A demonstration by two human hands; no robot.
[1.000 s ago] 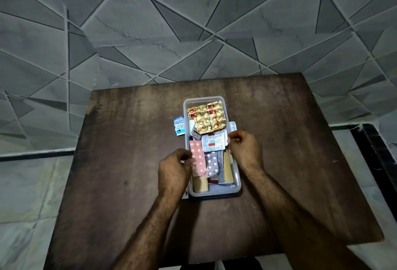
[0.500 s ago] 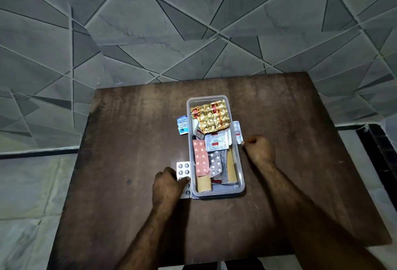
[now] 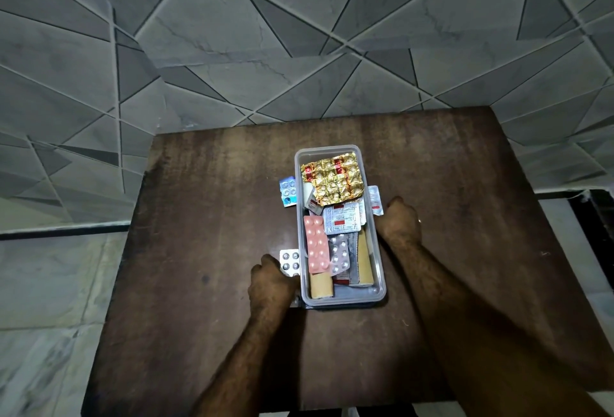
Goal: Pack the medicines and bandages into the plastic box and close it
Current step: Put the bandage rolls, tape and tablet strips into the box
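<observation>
The plastic box (image 3: 342, 297) sits open in the middle of the frame, on the dark wooden bench (image 3: 199, 217), its long side running up and down the picture, and it is packed. At its upper end lies a crumpled gold foil strip (image 3: 332, 181); below that a white and red strip (image 3: 344, 219), a pink pill strip (image 3: 315, 247) along the left wall, a silver pill strip (image 3: 339, 255) beside it, and two tan bandage rolls, one (image 3: 320, 285) at the lower left corner and one (image 3: 363, 260) against the right wall. Outside the box, a blue strip (image 3: 287, 192) rests against its upper left side, a white strip (image 3: 374, 199) pokes out on the right, and a small silver blister pack (image 3: 290, 260) lies just left of the box. The left hand (image 3: 270, 284) is down on the bench at the lower left of the box, knuckles up, touching that blister pack; whether its fingers are clamped on it, I cannot tell. The right hand (image 3: 400, 220) presses against the box's right wall, fingers curled together in a loose fist, right by the white strip. Around the bench, grey tiles (image 3: 232, 51) cut in angled shapes fill the top of the frame.
</observation>
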